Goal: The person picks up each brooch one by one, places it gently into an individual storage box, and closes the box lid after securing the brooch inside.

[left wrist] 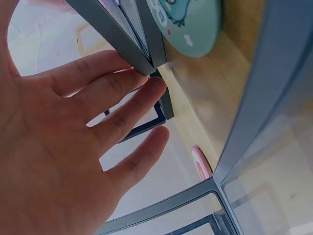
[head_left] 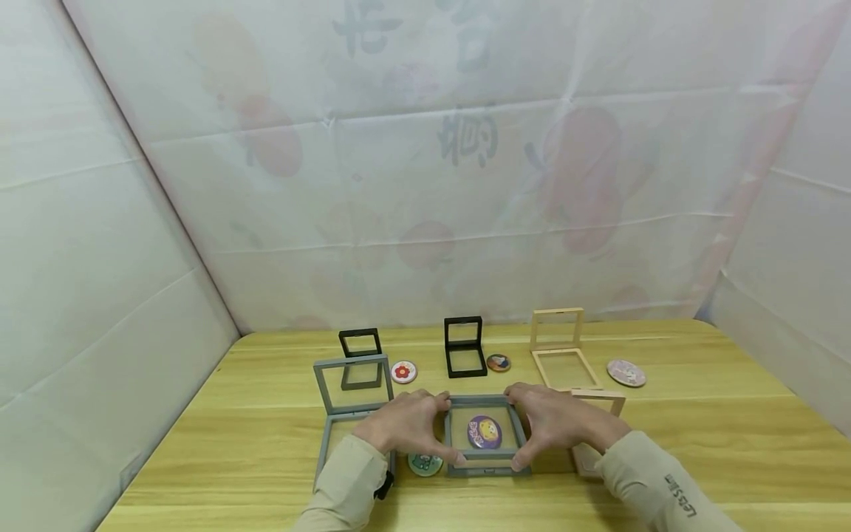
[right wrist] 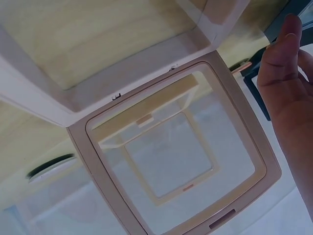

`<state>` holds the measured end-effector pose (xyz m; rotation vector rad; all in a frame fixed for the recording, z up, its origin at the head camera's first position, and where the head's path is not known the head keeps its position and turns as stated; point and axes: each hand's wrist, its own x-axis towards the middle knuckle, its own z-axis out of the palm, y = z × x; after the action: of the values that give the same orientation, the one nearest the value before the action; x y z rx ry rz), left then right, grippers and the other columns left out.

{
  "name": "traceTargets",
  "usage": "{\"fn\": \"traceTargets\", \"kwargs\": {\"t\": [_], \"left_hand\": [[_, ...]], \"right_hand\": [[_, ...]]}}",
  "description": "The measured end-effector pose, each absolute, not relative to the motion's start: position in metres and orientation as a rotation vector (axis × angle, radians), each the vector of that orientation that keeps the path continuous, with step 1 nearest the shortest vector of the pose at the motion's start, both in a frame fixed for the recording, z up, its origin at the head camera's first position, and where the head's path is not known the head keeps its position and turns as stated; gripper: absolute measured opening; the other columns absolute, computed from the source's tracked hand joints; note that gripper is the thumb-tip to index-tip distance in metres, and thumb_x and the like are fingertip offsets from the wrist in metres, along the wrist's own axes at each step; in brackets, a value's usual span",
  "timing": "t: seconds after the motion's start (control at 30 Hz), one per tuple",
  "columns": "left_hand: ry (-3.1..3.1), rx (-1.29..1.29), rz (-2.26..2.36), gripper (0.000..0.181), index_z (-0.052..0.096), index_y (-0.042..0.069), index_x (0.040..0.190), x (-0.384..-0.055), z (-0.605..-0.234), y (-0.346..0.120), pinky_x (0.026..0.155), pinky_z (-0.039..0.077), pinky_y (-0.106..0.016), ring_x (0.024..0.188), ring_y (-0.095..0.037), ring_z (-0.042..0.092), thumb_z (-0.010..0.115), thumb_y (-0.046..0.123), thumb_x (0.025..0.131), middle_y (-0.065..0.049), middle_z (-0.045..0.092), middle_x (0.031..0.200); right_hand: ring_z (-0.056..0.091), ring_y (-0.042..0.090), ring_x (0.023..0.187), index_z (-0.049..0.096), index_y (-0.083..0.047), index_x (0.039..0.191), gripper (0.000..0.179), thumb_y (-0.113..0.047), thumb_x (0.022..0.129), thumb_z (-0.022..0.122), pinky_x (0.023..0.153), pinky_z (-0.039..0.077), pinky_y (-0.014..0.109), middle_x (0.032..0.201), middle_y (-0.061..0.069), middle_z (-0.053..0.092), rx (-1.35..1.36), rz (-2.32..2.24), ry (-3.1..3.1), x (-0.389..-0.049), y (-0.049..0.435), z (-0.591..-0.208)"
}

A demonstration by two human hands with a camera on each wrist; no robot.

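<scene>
Between my hands is a grey display frame point(head_left: 488, 400) with a purple round badge point(head_left: 484, 432) inside, its clear lid tilted partway over the base. My left hand point(head_left: 408, 427) grips its left side, thumb at the front corner and fingers by the back corner. On the other side my right hand point(head_left: 552, 421) holds it the same way. In the left wrist view, the left fingers point(left wrist: 122, 115) reach to the frame's edges, where its two halves meet at a narrow angle. A green round badge point(head_left: 425, 464) lies under the left thumb.
An open grey frame point(head_left: 352, 360) stands left, partly behind my left arm. An open pinkish-beige frame point(right wrist: 244, 112) is beside my right wrist. Behind stand two black frames point(head_left: 360, 332) point(head_left: 463, 321), a light wooden-coloured frame point(head_left: 557, 346), and flower point(head_left: 403, 372), dark point(head_left: 499, 363) and pale point(head_left: 626, 373) badges.
</scene>
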<state>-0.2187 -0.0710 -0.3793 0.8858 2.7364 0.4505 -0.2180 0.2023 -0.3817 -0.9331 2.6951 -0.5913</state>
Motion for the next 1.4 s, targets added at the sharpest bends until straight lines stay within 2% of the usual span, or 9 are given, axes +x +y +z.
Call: {"fn": "traceTargets", "kwargs": {"t": [0.1, 0.3, 0.57, 0.97, 1.17, 1.4], "left_hand": [[2.749, 0.898, 0.436, 0.090, 0.059, 0.004, 0.142, -0.218, -0.380, -0.070, 0.101, 0.050, -0.038, 0.124, -0.025, 0.059, 0.083, 0.061, 0.075, -0.005, 0.064, 0.135], [2.768, 0.922, 0.415, 0.088, 0.062, 0.002, 0.137, -0.217, -0.381, -0.068, 0.106, 0.047, -0.037, 0.129, -0.026, 0.056, 0.084, 0.060, 0.074, -0.010, 0.056, 0.145], [2.830, 1.025, 0.301, 0.087, 0.065, 0.001, 0.133, -0.214, -0.385, -0.065, 0.104, 0.048, -0.034, 0.126, -0.028, 0.059, 0.086, 0.060, 0.072, -0.016, 0.054, 0.146], [2.896, 1.077, 0.148, 0.081, 0.071, 0.005, 0.123, -0.209, -0.383, -0.062, 0.105, 0.047, -0.036, 0.125, -0.025, 0.060, 0.085, 0.065, 0.070, -0.014, 0.059, 0.141], [2.923, 1.048, 0.106, 0.085, 0.070, 0.005, 0.124, -0.206, -0.385, -0.059, 0.107, 0.045, -0.042, 0.127, -0.025, 0.058, 0.084, 0.067, 0.068, -0.013, 0.058, 0.142], [2.933, 1.028, 0.087, 0.087, 0.069, 0.005, 0.126, -0.204, -0.385, -0.058, 0.107, 0.045, -0.043, 0.127, -0.024, 0.058, 0.085, 0.067, 0.067, -0.013, 0.058, 0.142]], "right_hand": [[0.052, 0.049, 0.124, 0.046, 0.015, 0.139, 0.106, -0.053, 0.069, 0.088, 0.101, 0.044, 0.062, 0.139, 0.030, 0.051, -0.940, -0.587, 2.698, -0.218, 0.203, -0.383], [0.051, 0.051, 0.124, 0.043, 0.019, 0.139, 0.109, -0.052, 0.070, 0.089, 0.102, 0.043, 0.063, 0.138, 0.033, 0.049, -0.972, -0.584, 2.701, -0.216, 0.203, -0.385], [0.047, 0.053, 0.128, 0.042, 0.021, 0.138, 0.112, -0.051, 0.068, 0.091, 0.106, 0.040, 0.061, 0.142, 0.037, 0.044, -1.007, -0.534, 2.729, -0.213, 0.200, -0.387], [0.059, 0.045, 0.115, 0.050, 0.016, 0.131, 0.107, -0.059, 0.066, 0.089, 0.099, 0.050, 0.054, 0.135, 0.031, 0.051, -1.137, -0.401, 2.809, -0.211, 0.198, -0.390], [0.063, 0.038, 0.105, 0.054, 0.012, 0.125, 0.098, -0.057, 0.065, 0.090, 0.093, 0.054, 0.048, 0.132, 0.025, 0.052, -1.161, -0.389, 2.827, -0.211, 0.198, -0.392], [0.063, 0.036, 0.104, 0.053, 0.011, 0.125, 0.098, -0.057, 0.065, 0.090, 0.092, 0.055, 0.047, 0.132, 0.024, 0.051, -1.169, -0.400, 2.817, -0.212, 0.198, -0.393]]}}
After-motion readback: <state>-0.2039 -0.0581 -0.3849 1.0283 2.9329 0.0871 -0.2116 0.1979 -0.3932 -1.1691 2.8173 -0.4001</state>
